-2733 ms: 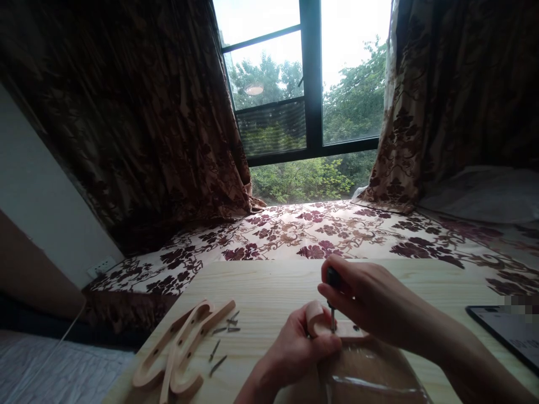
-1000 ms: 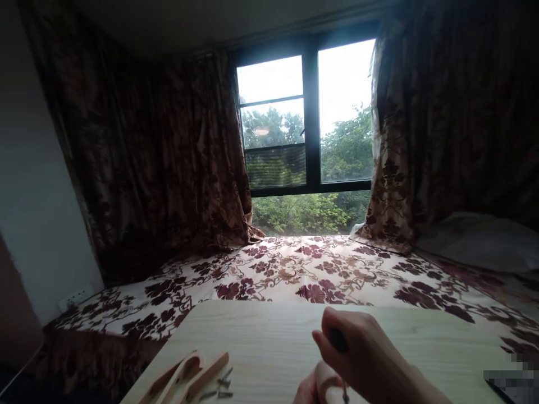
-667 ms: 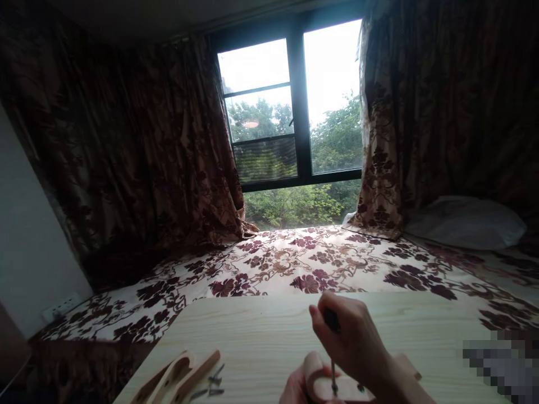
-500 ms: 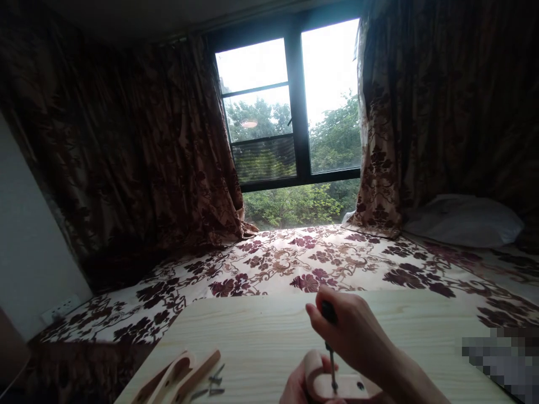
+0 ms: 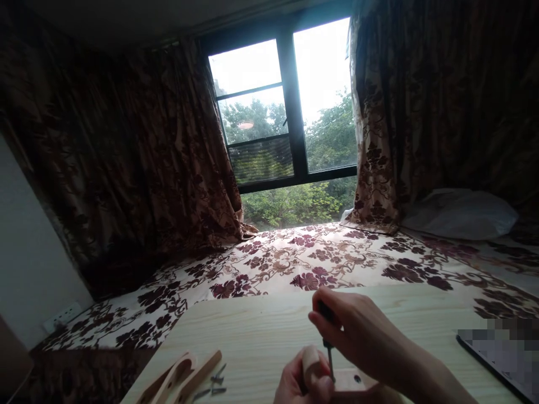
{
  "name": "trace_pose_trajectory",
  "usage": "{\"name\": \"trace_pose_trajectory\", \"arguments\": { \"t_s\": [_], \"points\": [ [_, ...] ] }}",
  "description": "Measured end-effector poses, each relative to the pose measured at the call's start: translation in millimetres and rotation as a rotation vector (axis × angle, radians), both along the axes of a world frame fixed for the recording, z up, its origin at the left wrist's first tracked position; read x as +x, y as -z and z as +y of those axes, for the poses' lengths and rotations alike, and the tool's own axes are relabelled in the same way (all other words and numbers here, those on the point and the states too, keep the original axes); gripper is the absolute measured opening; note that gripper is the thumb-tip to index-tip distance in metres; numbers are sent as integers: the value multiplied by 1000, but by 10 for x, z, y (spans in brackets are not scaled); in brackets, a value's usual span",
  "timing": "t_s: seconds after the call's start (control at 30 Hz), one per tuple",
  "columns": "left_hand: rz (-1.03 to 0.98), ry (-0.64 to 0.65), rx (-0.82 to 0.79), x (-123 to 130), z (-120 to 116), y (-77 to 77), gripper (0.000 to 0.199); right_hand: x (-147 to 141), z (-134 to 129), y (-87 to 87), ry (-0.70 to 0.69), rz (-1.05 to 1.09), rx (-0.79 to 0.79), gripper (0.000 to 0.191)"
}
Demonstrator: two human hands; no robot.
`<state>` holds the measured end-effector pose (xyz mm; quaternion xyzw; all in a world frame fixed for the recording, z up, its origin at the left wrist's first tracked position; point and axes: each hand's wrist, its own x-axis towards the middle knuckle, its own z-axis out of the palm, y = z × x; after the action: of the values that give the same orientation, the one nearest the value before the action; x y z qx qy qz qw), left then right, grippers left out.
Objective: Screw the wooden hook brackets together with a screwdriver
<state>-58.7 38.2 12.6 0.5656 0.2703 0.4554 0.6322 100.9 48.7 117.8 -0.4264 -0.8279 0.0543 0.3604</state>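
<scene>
1. In the head view, a screwdriver (image 5: 330,359) is held nearly upright by the right hand (image 5: 357,325), its tip brought down to a curved wooden piece (image 5: 310,362) near the lower edge of the frame.
2. The right grip is closed around the dark handle, with the fingers wrapped over it. The left grip is clamped on the wooden piece by its curved end, with the thumb beside the screwdriver tip.
3. The step in hand is judged to be the turning of a fastener in the piece. Whether a screw head is seated under the tip cannot be told, as the contact is partly hidden by the left thumb. A dark round spot (image 5: 357,379) is seen farther along the flat part; whether it is an open hole or a fastener is unclear.
4. For any further turn, steady downward pressure, a shaft kept in line and a firmly braced piece would be called for. The left thumb could be caught if the tip slipped.
5. On the pale wooden table (image 5: 252,314), other wooden pieces (image 5: 200,376) are laid to the left, with loose screws (image 5: 217,379) just beside them. A dark-edged flat object (image 5: 497,365), partly pixelated, is seen at the right.
</scene>
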Motion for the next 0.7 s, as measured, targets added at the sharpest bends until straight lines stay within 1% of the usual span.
{"name": "trace_pose_trajectory", "arguments": {
  "t_s": [0.1, 0.23, 0.33, 0.43, 0.5, 0.6, 0.7],
  "points": [
    [27, -5, -5, -10, -5, -15, 45, 5, 13, 8, 24, -16, 5, 15],
    [-6, 35, -48, 1, -38, -50, 45, 27, -14, -11, 20, -11, -59, 13],
    [-64, 52, -84, 16, -52, -53, 45, 52, -56, -43, -49, 1, -132, 13],
    [-57, 29, -56, 20, -52, -47, 44, 59, -79, -55, -107, -11, -153, 14],
    [-65, 47, -53, 18, -53, -57, 43, 42, -72, -39, -90, -15, -137, 17],
    [-118, 112, -90, 21, -65, -96, 43, -5, -37, 7, -20, -7, -111, 22],
    [-154, 135, -103, 33, -79, -135, 44, -39, -9, 34, 40, -10, -81, 25]
  ]
}}
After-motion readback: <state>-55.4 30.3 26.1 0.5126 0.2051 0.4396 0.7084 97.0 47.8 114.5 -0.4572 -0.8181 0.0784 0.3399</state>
